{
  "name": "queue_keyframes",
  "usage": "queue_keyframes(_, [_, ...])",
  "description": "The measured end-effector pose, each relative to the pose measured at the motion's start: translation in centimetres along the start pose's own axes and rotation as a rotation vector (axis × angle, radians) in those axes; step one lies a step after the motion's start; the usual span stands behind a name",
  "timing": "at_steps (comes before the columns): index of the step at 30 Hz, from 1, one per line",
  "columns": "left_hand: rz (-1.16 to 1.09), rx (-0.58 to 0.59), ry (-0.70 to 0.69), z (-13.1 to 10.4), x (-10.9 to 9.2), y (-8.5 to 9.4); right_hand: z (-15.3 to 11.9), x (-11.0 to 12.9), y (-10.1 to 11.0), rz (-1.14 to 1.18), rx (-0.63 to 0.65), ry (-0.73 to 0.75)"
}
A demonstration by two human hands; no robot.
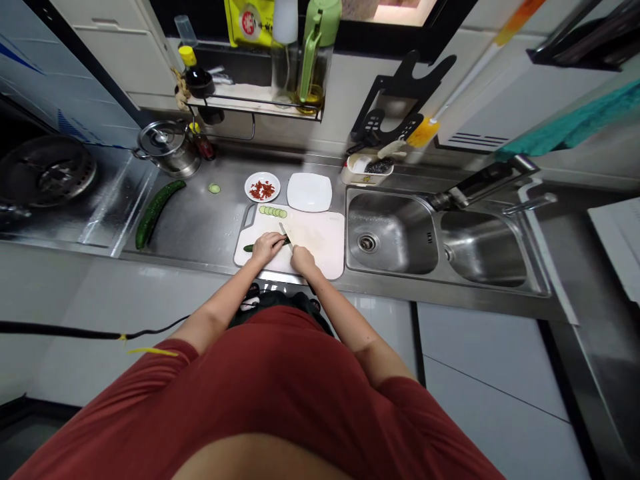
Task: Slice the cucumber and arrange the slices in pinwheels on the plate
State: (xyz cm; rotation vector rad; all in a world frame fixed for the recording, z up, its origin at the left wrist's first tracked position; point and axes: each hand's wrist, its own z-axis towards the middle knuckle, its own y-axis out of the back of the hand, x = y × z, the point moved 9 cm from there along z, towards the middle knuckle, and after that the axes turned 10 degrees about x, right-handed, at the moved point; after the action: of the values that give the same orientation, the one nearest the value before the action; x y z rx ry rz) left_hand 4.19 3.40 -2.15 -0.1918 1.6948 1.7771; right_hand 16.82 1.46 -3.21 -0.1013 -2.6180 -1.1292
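Note:
On the white cutting board (320,233) lies a cut cucumber (249,248), mostly covered by my left hand (268,247), whose fingers press down around it. My right hand (303,260) is closed round the handle of a knife (285,231); the blade points up and left, close to my left fingertips at the cucumber's right end. Whether the blade touches the cucumber I cannot tell. A row of several cucumber slices (273,212) lies along the board's upper left edge.
Behind the board stand a plate of chopped red pieces (263,187) and a white square plate (309,192). A whole cucumber (157,212), a cucumber end (214,189) and a lidded pot (167,147) are to the left. A double sink (393,265) borders the board's right.

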Motion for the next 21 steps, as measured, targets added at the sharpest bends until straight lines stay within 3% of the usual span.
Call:
queue_keyframes(9, [-0.015, -0.01, 0.005, 0.0, -0.6, 0.6, -1.9, -1.6, -2.2, -0.024, 0.002, -0.033])
queue_keyframes(21, [-0.01, -0.008, 0.007, 0.0, -0.3, 0.3, -0.4, -0.3, -0.6, -0.006, -0.017, -0.016])
